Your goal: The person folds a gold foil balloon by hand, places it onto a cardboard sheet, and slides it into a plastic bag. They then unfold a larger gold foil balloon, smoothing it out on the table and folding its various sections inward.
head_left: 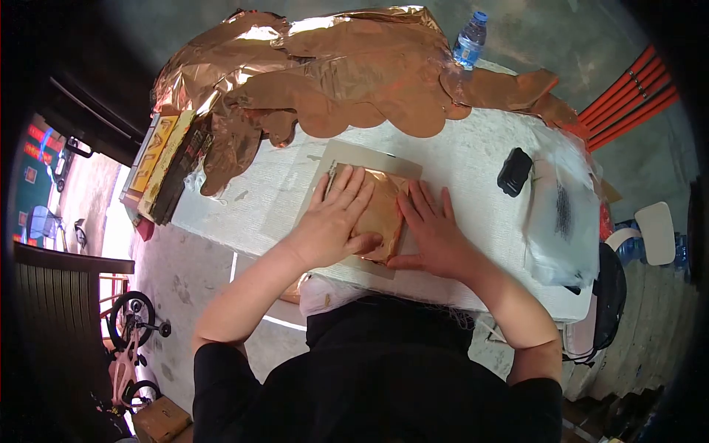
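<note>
2 hands [332,225] [437,240] touching foil [382,207], seemingly folded

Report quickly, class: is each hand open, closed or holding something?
Left hand: open, flat on the foil piece.
Right hand: open, spread at the foil piece's right edge.

One copper square [385,209], one bottle [470,43]

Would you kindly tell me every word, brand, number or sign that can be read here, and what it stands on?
No text reads clearly.
Bottle label: too small.
Yellow pack at the table's left end: letters too blurred.
Dark print on the plastic package: too blurred.
Cardboard box on the floor: mark too small.
</note>
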Available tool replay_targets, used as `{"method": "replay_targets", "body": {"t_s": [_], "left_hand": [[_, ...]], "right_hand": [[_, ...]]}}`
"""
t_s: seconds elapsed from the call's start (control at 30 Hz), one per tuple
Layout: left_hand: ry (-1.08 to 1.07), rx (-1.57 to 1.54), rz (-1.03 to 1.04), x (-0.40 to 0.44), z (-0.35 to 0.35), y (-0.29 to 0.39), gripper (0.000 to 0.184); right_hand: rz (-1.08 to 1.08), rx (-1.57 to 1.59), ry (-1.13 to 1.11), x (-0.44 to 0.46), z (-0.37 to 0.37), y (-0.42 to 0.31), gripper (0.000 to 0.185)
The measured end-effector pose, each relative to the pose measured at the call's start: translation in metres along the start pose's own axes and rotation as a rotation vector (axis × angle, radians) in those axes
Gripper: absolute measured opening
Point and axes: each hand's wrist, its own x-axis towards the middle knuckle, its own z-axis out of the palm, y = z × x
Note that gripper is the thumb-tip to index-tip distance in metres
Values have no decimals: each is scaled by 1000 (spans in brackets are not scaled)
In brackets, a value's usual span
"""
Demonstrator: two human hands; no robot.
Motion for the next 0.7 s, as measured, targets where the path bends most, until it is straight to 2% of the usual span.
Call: {"method": "replay_targets", "body": {"t_s": [0.4,0.7], "left_hand": [[0,47,-8,1,6,5,84],[97,97,29,0,4,4,84]], "right_hand": [[-84,-15,131,15,19,-4,111],[-2,-21,44,20,15,-20,114]]}}
